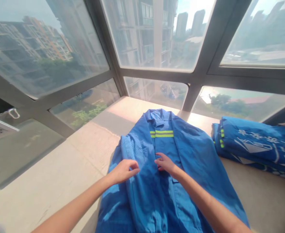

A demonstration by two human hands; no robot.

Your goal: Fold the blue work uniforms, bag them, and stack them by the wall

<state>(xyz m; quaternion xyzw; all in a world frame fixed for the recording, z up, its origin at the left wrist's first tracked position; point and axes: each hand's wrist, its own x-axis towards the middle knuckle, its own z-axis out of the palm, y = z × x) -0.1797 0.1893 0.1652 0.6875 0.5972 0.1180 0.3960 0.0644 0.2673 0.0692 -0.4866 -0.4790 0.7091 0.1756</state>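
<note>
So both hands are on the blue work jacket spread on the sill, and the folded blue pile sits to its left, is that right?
Not quite. The head view shows the folded blue pile to the right of the blue work jacket, not the left. The left hand and right hand do rest on the jacket spread on the sill.

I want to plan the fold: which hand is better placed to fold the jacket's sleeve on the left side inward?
Probably the left hand: it rests on the jacket beside that folded sleeve, while the right hand lies at the front opening.
</note>
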